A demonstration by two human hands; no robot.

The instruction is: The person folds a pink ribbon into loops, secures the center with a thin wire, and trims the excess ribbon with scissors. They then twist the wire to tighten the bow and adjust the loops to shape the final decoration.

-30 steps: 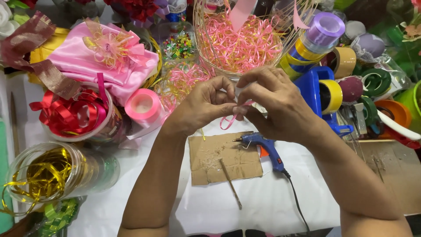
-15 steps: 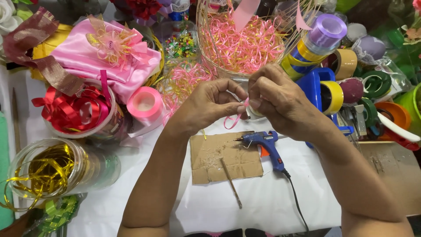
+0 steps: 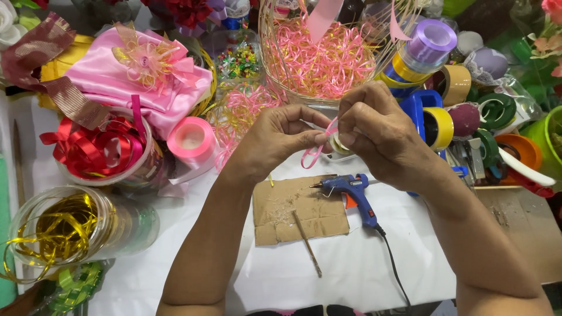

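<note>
A thin, glossy pink ribbon (image 3: 314,153) curls in a loop between both hands, just above the middle of the white-covered table (image 3: 363,275). The left hand (image 3: 281,137) is nearly closed, thumb and fingertips pinching the ribbon's upper end. The right hand (image 3: 380,137) curls over from 3 o'clock, its fingers pressed on a small pale roll (image 3: 338,144) that touches the ribbon; most of that roll is hidden, so its kind is hard to make out. Both forearms rise from the bottom edge, elbows cut off.

At 6 o'clock from the hands lies a rough brown cardboard piece (image 3: 298,210) with a thin wooden stick (image 3: 307,243) slanting off it, and beside it a blue plastic glue gun (image 3: 354,196) with a black cord. At 12 o'clock a wire basket (image 3: 275,70) holds shredded pink ribbon. At 9 o'clock sits a smooth pink ribbon spool (image 3: 192,140).
</note>
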